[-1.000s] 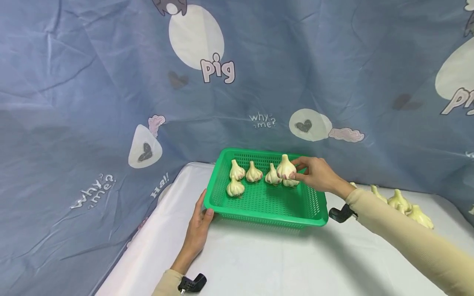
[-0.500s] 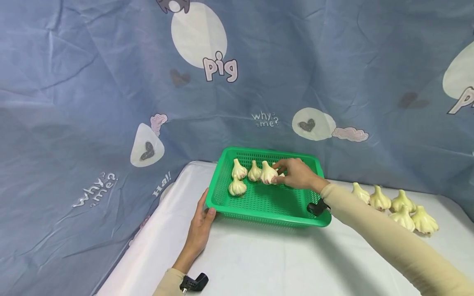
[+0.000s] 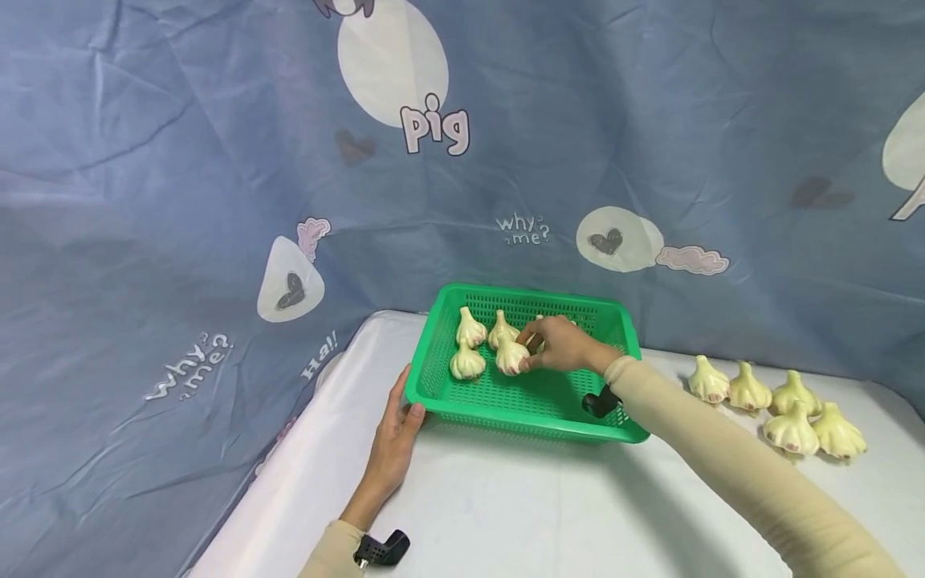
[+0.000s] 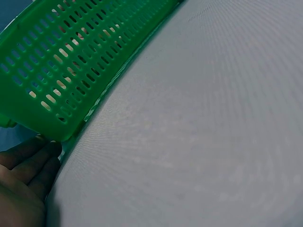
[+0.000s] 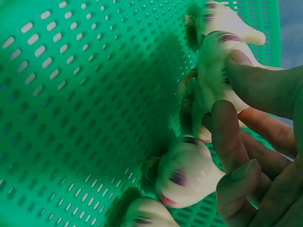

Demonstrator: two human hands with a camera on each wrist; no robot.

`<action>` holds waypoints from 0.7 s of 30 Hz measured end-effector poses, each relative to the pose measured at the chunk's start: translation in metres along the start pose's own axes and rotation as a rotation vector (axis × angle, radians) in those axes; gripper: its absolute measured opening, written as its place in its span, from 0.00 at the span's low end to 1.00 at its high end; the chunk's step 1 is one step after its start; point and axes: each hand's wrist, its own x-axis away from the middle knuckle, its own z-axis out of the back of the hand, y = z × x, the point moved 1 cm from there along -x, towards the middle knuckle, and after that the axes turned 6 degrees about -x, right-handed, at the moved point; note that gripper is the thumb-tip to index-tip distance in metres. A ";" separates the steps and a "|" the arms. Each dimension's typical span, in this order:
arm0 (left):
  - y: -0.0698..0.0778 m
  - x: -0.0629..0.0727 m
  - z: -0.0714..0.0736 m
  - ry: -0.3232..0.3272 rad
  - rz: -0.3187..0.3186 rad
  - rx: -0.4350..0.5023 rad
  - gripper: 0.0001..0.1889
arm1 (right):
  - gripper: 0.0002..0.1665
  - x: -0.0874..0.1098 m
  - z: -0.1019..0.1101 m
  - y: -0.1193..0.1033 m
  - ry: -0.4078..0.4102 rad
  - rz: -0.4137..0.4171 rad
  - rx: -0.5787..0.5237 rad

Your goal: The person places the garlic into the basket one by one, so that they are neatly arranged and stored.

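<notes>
In the head view my right hand point(image 3: 564, 343) pinches a garlic bulb point(image 3: 511, 357) low inside the green plastic basket point(image 3: 535, 421). The right wrist view shows the thumb and fingertips on that pale, purple-streaked bulb point(image 5: 211, 71), its neck pointing right. Two bulbs stand at the basket's left, one garlic bulb point(image 3: 472, 331) behind another garlic bulb point(image 3: 467, 364). A further bulb point(image 3: 502, 327) sits just behind the held one. More bulbs are partly hidden behind my right hand. My left hand point(image 3: 390, 445) rests against the basket's front-left corner, fingers fairly straight.
Several more garlic bulbs point(image 3: 792, 429) stand grouped on the white-covered table point(image 3: 506, 506), to the right of the basket. A blue printed cloth point(image 3: 405, 209) hangs behind. The right forearm point(image 3: 730, 449) passes over the basket's right end.
My right hand has carried the garlic bulb leftward and down into the basket, from the right bulbs to beside the left ones. The left hand keeps its place at the corner.
</notes>
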 end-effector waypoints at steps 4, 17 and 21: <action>0.001 0.001 -0.001 0.005 -0.001 -0.002 0.33 | 0.24 -0.004 -0.003 0.002 -0.009 -0.019 0.023; 0.002 0.002 -0.002 -0.008 0.029 0.011 0.33 | 0.26 -0.006 -0.019 0.009 0.003 -0.024 0.092; 0.002 0.001 0.000 -0.002 0.030 0.010 0.33 | 0.25 -0.010 -0.021 0.009 0.010 -0.024 0.093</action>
